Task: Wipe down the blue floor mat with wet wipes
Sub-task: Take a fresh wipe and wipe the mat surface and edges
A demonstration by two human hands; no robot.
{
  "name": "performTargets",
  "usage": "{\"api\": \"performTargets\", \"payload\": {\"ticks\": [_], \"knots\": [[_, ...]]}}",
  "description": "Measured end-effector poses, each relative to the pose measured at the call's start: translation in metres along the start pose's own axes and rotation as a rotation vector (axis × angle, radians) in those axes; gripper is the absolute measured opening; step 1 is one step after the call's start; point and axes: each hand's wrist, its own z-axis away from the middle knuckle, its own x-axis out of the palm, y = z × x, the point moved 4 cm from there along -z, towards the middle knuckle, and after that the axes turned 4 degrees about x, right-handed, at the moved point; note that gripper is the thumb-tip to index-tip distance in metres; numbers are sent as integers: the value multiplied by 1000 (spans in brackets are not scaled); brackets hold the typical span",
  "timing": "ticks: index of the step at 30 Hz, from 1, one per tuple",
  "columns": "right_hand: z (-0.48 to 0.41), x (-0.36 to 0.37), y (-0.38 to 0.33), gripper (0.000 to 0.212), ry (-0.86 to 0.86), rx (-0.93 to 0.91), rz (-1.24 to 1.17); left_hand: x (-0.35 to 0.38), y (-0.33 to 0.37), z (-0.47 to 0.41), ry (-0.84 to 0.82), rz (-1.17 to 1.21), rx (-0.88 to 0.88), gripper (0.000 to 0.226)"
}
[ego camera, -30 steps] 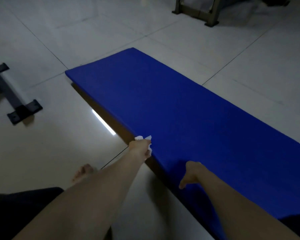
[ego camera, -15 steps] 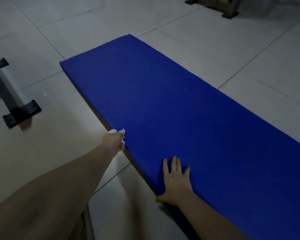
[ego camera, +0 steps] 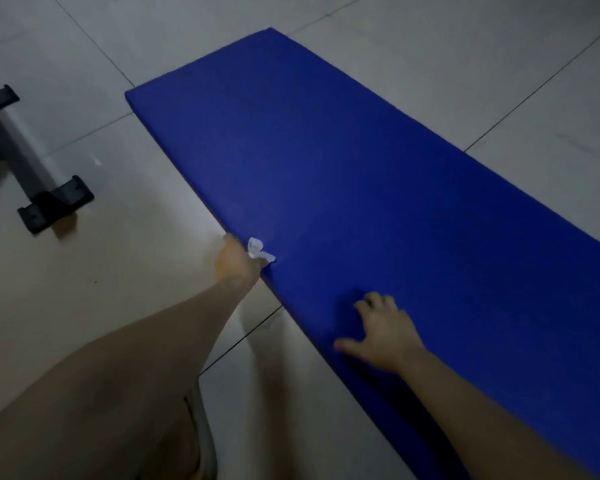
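Note:
The long blue floor mat lies diagonally on the tiled floor, from upper middle to lower right. My left hand grips a crumpled white wet wipe and holds it against the mat's near left edge. My right hand rests on the mat's top close to the same edge, palm down, thumb spread out to the left and fingers slightly bent.
A grey metal frame with a black foot stands on the floor at the left. Pale floor tiles surround the mat on all sides. My bare leg fills the lower left corner.
The mat's near edge was lifted a second ago and now lies flat. My right hand went from under the edge to the top. My left hand with the wipe stays at the edge.

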Motion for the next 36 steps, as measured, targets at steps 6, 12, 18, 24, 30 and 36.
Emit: {"api": "performTargets", "payload": {"ticks": [6, 12, 18, 24, 30, 36], "knots": [[-30, 5, 41, 64, -213, 227, -368, 12, 7, -3, -111, -136, 167, 33], [-43, -8, 26, 75, -341, 229, -142, 22, -1, 3, -156, -359, 341, 27], [-50, -13, 22, 67, -387, 244, -106, 19, 10, -13, -100, -510, 462, 17], [-51, -12, 24, 64, -349, 221, -89, 16, 5, -16, 39, -389, 255, 27], [-51, -12, 24, 63, -321, 215, -69, 75, -2, 100, -394, -358, 478, 32], [-52, -10, 25, 63, -308, 207, -47, 64, 5, 71, -575, -699, 800, 30]]}}
